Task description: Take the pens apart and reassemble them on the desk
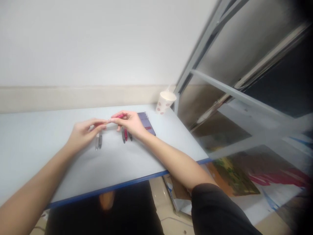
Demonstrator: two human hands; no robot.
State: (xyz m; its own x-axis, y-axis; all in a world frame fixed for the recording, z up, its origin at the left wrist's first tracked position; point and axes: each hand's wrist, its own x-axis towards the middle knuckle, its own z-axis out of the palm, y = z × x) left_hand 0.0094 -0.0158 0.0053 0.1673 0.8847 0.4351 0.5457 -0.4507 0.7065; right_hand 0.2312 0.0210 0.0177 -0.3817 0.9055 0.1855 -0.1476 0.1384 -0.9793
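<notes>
Holding a pink pen [120, 115] in the right hand [130, 123], grasping between thumb and fingers, above the left-middle part of the table [36, 140]. Meeting the right fingertips with the fingertips of the left hand [84, 133], with the left thumb lying close to the forefinger. Being unable to tell the grip of the left hand, whether pinching a small part or only touching, because of the blur at this place.

Seeing, just below the left fingers, two pens lying side by side: a clear pen [97, 144] with a shiny tip, and a grey pen [100, 142]. Seeing, below the right hand, three pens lying close together: a second grey pen [123, 137] at left, a red pen [126, 134] in the middle, a dark pen [130, 137] at right.

Wearing a black sleeve [215, 202] on the right arm, with both forearms bare. Finding, just beside the right wrist, a dark blue flat thing [146, 122], with a red patch near its lower edge. Noticing farther right, near the far corner, a white paper cup [165, 102] with small red marks. Facing a white wall [97, 42] behind the table, and seeing a grey metal frame [232, 91] standing at right, with a colourful print [232, 176] lying low beyond the table's blue edge [110, 187].
</notes>
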